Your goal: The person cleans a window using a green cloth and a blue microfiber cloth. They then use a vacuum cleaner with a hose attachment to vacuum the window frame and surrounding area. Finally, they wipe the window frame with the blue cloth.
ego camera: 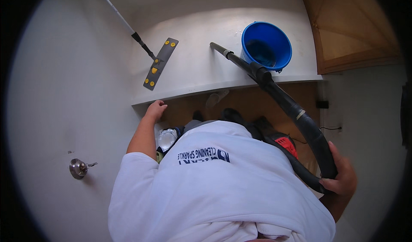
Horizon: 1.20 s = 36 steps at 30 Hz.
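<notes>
My right hand grips the bent black vacuum hose at the right. The hose leads to a dark vacuum wand, which passes over the ledge's front edge and beside a blue bucket with dark liquid at its bottom. My left hand is at the near left edge of the white ledge, fingers loosely curled; their undersides are hidden. Beyond it, a grey flat mop head with yellow studs rests on the ledge, its white pole slanting up to the left.
A door lock with keys projects at left. Below the ledge are the brown floor and a red-and-black vacuum body. A cord runs to the right wall. A wooden panel stands at upper right. A wrapped white item hangs at my left side.
</notes>
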Available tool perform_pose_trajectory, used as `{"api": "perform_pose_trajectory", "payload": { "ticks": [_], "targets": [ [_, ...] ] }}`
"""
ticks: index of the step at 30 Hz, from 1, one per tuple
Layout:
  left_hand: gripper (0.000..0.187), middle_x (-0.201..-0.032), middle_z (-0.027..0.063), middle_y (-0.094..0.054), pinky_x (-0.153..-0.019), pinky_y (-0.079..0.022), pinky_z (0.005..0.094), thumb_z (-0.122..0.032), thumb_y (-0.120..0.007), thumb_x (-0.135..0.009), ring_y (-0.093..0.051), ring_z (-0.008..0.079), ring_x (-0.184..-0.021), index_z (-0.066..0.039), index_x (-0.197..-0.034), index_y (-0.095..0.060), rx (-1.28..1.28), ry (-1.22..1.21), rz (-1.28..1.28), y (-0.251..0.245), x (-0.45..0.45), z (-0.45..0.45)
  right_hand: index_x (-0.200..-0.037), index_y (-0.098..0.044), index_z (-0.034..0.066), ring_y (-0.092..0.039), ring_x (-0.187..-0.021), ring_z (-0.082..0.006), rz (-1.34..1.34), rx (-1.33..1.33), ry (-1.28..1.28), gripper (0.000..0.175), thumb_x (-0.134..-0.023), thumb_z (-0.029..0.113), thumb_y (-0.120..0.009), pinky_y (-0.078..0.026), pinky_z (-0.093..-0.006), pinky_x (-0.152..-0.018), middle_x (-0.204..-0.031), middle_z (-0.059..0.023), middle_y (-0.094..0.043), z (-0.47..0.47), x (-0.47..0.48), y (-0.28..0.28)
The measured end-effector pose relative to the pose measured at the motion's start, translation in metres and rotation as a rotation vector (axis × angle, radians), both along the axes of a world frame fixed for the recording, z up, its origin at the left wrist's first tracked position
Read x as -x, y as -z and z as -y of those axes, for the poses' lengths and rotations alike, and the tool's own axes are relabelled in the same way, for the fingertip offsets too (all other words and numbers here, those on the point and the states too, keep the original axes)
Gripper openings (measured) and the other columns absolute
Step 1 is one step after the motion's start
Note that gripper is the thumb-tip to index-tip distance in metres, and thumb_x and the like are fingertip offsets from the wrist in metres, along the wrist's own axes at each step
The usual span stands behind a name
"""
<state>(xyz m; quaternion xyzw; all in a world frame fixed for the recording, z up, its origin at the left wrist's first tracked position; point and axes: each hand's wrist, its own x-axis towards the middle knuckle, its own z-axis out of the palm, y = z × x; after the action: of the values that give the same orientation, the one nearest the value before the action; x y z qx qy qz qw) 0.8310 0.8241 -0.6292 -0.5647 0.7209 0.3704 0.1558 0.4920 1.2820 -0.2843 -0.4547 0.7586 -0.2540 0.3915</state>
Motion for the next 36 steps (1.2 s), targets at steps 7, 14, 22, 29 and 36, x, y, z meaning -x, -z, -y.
{"api": "perform_pose_trajectory", "payload": {
  "ticks": [7, 14, 22, 29, 36],
  "targets": [
    [0.040, -0.104, 0.0168, -0.061, -0.083, -0.046, 0.0333, -0.029, -0.060, -0.082, -0.059, 0.0273, -0.097, -0.002, -0.111, -0.055, 0.178, 0.135, 0.019, -0.056, 0.025, -0.016, -0.133, -0.034, -0.0016, -0.059, -0.072, -0.0264, 0.014, -0.066, -0.303, 0.100, -0.042, 0.012, -0.071, -0.044, -0.0320, -0.067, -0.093, -0.0178, -0.060, -0.010, 0.033, 0.013],
    [0.040, -0.103, 0.0170, -0.061, -0.082, -0.045, 0.0320, -0.028, -0.058, -0.083, -0.059, 0.0246, -0.095, -0.002, -0.113, -0.054, 0.330, 0.013, -0.112, -0.116, 0.034, 0.013, -0.134, -0.037, 0.0047, -0.060, -0.067, -0.0229, 0.294, 0.027, -0.238, 0.091, -0.049, 0.014, -0.069, -0.044, -0.0286, -0.061, -0.084, -0.0128, -0.057, 0.029, 0.068, 0.040],
    [0.040, -0.103, 0.0154, -0.061, -0.082, -0.045, 0.0341, -0.030, -0.058, -0.083, -0.059, 0.0266, -0.093, -0.004, -0.113, -0.054, 0.508, 0.090, -0.204, -0.186, 0.061, 0.042, -0.133, -0.038, 0.0035, -0.057, -0.067, -0.0184, 0.129, -0.124, 0.118, 0.096, -0.042, 0.022, -0.063, -0.044, -0.0276, -0.064, -0.086, -0.0096, -0.055, 0.006, 0.090, 0.011],
    [0.037, -0.098, 0.0148, -0.062, -0.080, -0.045, 0.0312, -0.025, -0.059, -0.083, -0.059, 0.0221, -0.090, -0.002, -0.112, -0.055, 0.464, 0.077, -0.304, -0.176, 0.072, 0.048, -0.131, -0.040, 0.0026, -0.060, -0.068, -0.0212, -0.064, -0.179, 0.370, 0.093, -0.042, 0.018, -0.060, -0.046, -0.0301, -0.064, -0.090, -0.0138, -0.058, -0.046, 0.064, -0.030],
    [0.030, -0.092, 0.0123, -0.063, -0.077, -0.046, 0.0297, -0.019, -0.059, -0.082, -0.060, 0.0209, -0.085, -0.002, -0.106, -0.057, 0.301, 0.234, -0.405, -0.132, 0.137, 0.055, -0.135, -0.035, 0.0057, -0.056, -0.069, -0.0222, -0.119, -0.177, 0.296, 0.091, -0.047, 0.013, -0.059, -0.042, -0.0262, -0.067, -0.091, -0.0143, -0.056, 0.079, 0.056, -0.006]
  ]
}}
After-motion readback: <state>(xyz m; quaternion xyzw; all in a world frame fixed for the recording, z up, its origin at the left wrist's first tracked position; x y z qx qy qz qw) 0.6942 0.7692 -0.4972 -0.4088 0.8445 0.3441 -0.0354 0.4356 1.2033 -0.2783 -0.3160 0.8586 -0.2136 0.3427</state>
